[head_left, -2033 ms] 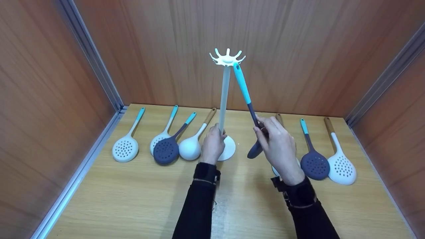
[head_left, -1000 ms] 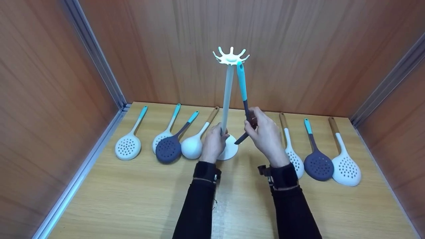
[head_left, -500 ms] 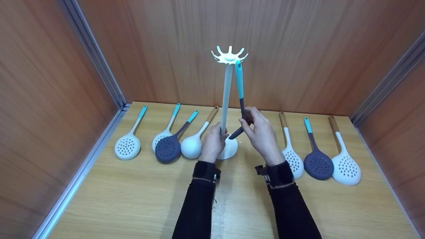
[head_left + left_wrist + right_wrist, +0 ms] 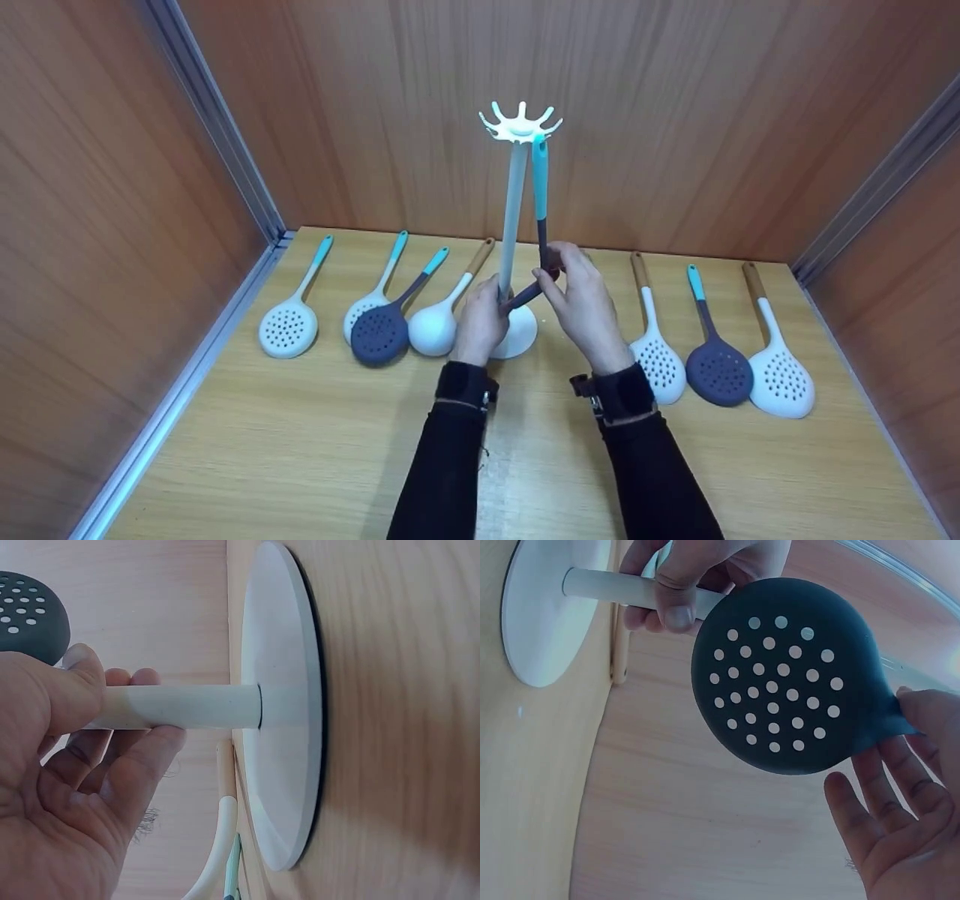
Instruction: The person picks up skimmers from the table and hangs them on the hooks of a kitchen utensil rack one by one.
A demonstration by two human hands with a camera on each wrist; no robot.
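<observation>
Head view: your left grip holds the stand, right grip the dark skimmer.
Some bench separates stand and nearest turner.

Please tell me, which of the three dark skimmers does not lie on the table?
The dark skimmer that the right hand holds up beside the stand. The left dark one and the right dark one lie on the table.

There are seven perforated utensils, one ladle and one stand.
</observation>
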